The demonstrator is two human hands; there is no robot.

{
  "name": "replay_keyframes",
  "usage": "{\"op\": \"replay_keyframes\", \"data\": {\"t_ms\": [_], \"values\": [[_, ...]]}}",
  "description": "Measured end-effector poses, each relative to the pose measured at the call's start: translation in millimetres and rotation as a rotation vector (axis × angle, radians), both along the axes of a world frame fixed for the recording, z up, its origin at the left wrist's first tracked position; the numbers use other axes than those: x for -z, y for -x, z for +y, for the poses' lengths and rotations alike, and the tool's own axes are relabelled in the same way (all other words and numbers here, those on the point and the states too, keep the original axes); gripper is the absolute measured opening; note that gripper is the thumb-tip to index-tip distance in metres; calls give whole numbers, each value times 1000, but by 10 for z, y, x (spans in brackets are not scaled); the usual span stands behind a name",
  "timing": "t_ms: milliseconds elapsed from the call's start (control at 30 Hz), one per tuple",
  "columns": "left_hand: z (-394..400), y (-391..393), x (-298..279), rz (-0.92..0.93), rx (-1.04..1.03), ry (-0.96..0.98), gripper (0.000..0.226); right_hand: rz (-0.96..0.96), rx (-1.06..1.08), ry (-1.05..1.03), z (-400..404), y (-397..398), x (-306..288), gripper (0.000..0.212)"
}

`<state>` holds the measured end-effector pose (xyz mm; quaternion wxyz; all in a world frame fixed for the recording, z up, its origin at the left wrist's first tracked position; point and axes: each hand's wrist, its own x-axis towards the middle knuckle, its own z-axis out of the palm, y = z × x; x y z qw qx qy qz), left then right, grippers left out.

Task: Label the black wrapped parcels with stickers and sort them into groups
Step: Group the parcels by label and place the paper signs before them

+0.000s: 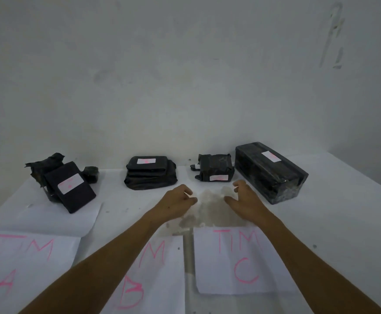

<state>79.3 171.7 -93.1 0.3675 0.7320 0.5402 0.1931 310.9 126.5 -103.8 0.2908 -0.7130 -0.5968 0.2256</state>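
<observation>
Paper sheets lettered in pink lie nearest: sheet A [26,266], sheet B [153,275], sheet C [232,261]. Beyond them, left hand [177,200] and right hand [244,198] hover over the white table [334,223], fingers loosely curled, grasping nothing. Farther back, black parcels with stickers: flat parcel [70,186] leaning at left, stacked parcels [149,172] centre, small parcel [215,169] and long parcel [270,172] at right.
</observation>
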Motion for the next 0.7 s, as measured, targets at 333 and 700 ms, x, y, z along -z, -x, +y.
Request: {"op": "replay_keyframes", "data": {"t_ms": [333, 700], "values": [[630, -597, 292, -458, -172, 95, 47, 461, 62, -33, 734, -141, 197, 121], [873, -563, 396, -366, -131, -90, 30, 576, -3, -88, 944, -309, 115, 62]]}}
